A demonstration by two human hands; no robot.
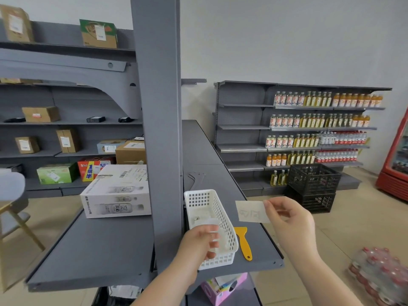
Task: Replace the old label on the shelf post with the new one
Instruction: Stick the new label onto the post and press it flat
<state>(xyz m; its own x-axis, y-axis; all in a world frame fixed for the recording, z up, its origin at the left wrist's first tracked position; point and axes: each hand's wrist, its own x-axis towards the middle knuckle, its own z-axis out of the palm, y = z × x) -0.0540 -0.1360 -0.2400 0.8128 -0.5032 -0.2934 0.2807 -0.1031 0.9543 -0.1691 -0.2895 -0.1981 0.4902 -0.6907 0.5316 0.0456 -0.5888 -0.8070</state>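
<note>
The grey shelf post (162, 129) rises straight ahead of me; I see no label on its visible faces. My right hand (291, 219) pinches a pale rectangular label (250, 212) by its right edge, held in the air to the right of the post, faint characters showing through. My left hand (198, 244) reaches into the near end of a white perforated basket (223, 217) on the grey shelf (106, 250), fingers curled around a thin translucent piece of backing or film. A yellow scraper (244, 241) lies on the shelf just right of the basket.
A white carton of bottles (117, 193) stands on the shelf left of the post. Cardboard parcels fill the left shelves. Bottled drinks line the far shelves (318, 127), with black crates (313, 186) below. A red cooler (397, 160) and a shrink-wrapped bottle pack (379, 277) are at right.
</note>
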